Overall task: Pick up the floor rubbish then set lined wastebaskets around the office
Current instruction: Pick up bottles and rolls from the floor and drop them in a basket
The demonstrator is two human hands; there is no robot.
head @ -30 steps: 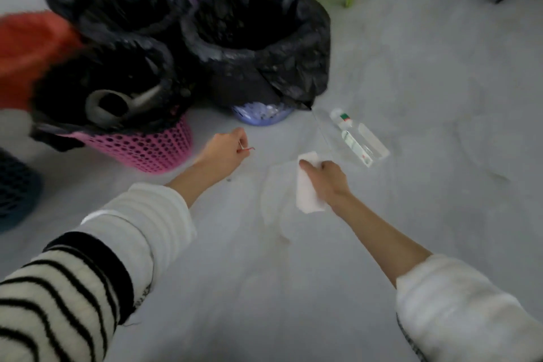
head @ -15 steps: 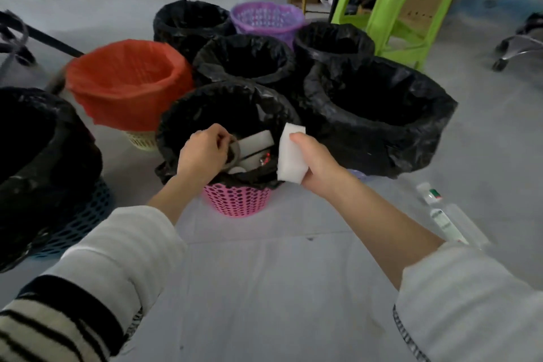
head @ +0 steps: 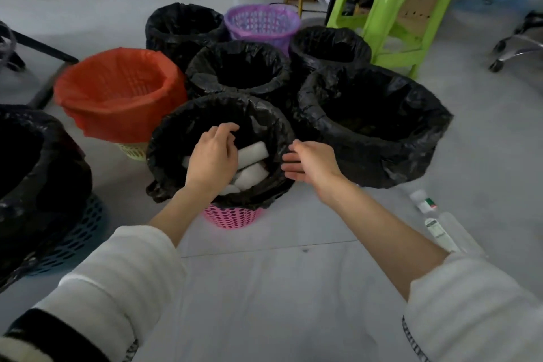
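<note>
Both hands empty over the pink wastebasket (head: 232, 216), black liner (head: 176, 138) folded over its rim. Left hand (head: 213, 160) above the opening, fingers loosely curled, gripping nothing. Right hand (head: 311, 164) at the near-right rim, fingers extended and spread, released, fingertips touching or just off the liner; cannot tell which.

White foam pieces (head: 251, 153) already inside the basket, lying below and between the two hands.

Remaining floor rubbish: small white bottle with green-red label (head: 423, 203) and a clear flat packet with a printed strip (head: 440, 233), on the floor to the right of the basket, just beside the right forearm. Long axis of both runs roughly away-left to near-right, close to parallel with that forearm. Right hand clearly nearer; left would have to cross over the basket. Probable next step: swing right hand back and down to the right.

Hard to make out:
- packet edges, clear on grey floor, near end close to the sleeve
- label text unreadable
- basket bottom mostly dark, partly covered by left hand
- big lined bin at far left cut off by frame
</note>
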